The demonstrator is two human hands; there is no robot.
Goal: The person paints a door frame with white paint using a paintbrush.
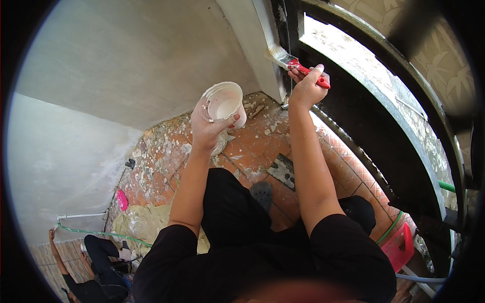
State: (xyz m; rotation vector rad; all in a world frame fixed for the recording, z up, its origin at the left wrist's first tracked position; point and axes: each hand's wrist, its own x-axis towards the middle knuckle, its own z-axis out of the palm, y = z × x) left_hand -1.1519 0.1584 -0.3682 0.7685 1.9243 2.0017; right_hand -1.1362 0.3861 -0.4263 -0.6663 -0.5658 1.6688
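the left hand (pixel 206 129) grips a white tub (pixel 214 97), open top up; the right hand (pixel 309 92) holds a red brush (pixel 297 65) by its handle; its long body slants up-left, bristles against the pale post (pixel 268 76).

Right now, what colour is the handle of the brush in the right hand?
The brush handle is red, seen best in the head view.

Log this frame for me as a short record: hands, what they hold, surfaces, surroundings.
Left hand: holds a translucent cup with white paint inside
Right hand: grips a red-handled brush
Bristles: at the edge of the pale pillar, apparently touching
Floor: orange tiles, white-spattered
Right side: dark metal gate
Lower left: another person, near a green hose
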